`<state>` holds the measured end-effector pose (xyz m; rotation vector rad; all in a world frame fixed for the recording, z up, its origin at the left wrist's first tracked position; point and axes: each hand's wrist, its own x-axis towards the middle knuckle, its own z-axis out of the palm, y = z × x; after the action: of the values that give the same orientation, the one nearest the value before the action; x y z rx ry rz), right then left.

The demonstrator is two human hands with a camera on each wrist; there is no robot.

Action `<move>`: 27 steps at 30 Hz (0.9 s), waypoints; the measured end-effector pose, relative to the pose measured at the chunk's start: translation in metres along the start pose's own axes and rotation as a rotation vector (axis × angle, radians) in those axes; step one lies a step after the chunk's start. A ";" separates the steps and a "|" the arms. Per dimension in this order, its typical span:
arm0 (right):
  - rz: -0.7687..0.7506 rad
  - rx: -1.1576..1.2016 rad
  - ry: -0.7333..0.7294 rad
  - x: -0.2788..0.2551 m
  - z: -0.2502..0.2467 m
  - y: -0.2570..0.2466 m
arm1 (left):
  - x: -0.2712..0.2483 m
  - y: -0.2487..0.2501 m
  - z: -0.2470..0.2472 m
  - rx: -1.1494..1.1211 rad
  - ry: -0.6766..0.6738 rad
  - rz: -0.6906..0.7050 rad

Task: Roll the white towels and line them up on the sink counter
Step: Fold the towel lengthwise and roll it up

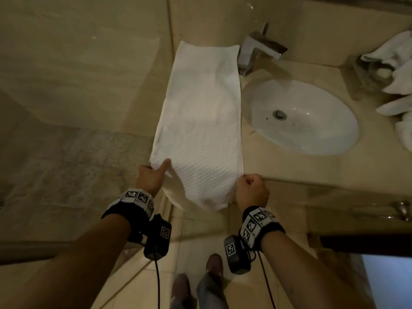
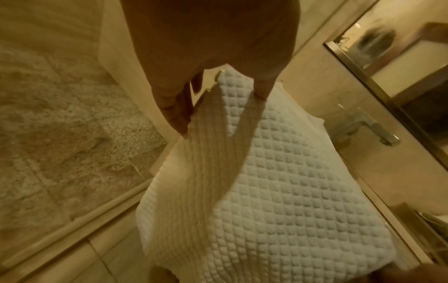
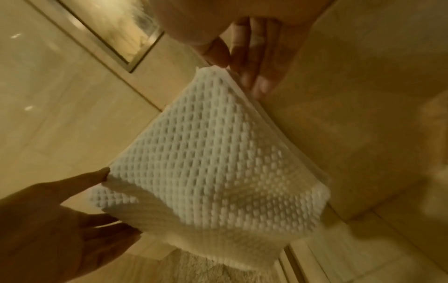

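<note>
Step in hand: one folded white waffle-weave towel laid lengthwise as a strip on the table left of the sink basin, near end hanging over the front edge. Left hand pinches the near-left edge, thumb on top; right hand pinches the near-right edge, fingers curled. Judged: rolling not begun. Next: turn the near end over and roll evenly toward the faucet, both edges level. More towels lie heaped at far right. No legible brand or writing; wrist bands carry black-and-white coded markers only.

All 3 views are dim and yellow-tinted. Wide-angle distortion bends the edges, both wrist views are soft with blur, and a glare spot marks the wall.
</note>
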<state>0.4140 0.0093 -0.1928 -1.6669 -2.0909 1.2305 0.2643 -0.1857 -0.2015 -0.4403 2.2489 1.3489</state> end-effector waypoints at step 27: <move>0.071 0.037 -0.261 -0.039 0.032 0.105 | -0.030 -0.089 -0.002 0.394 -0.389 0.003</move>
<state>0.4832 -0.0380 -0.2737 -1.6551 -2.1516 1.5749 0.3327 -0.2277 -0.2493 -0.0307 2.1079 0.8668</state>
